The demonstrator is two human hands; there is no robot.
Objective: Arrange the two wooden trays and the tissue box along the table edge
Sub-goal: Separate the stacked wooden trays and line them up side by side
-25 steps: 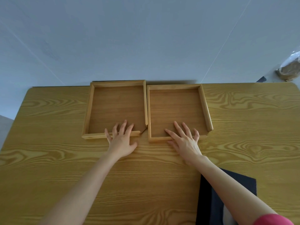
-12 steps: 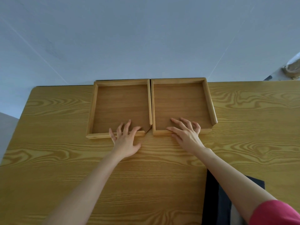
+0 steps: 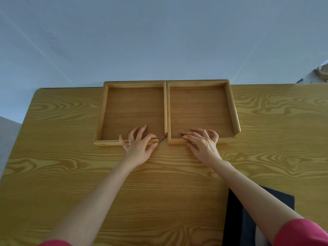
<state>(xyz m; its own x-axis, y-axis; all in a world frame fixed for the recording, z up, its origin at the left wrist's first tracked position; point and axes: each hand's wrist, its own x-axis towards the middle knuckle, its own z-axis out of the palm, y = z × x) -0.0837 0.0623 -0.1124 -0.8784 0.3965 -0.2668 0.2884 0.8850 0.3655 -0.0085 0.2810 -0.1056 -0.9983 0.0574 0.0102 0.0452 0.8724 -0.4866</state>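
Two square wooden trays stand side by side at the table's far edge, their inner walls touching. My left hand (image 3: pixel 140 148) rests on the near rim of the left tray (image 3: pixel 104 110), fingers spread over it. My right hand (image 3: pixel 202 146) lies on the near rim of the right tray (image 3: pixel 232 107), fingers curled over the rim. Neither hand grips anything. A dark navy box-like thing (image 3: pixel 236 221), possibly the tissue box, sits at the near right, partly hidden under my right forearm.
The wood-grain table (image 3: pixel 62 174) stretches wide to the left and right of the trays. Beyond its far edge is a pale grey floor. A brownish object (image 3: pixel 323 73) lies on the floor at the far right.
Both trays slid away from me to the far table edge, and the right one closed the gap to the left one. My fingers have curled more over the rims.
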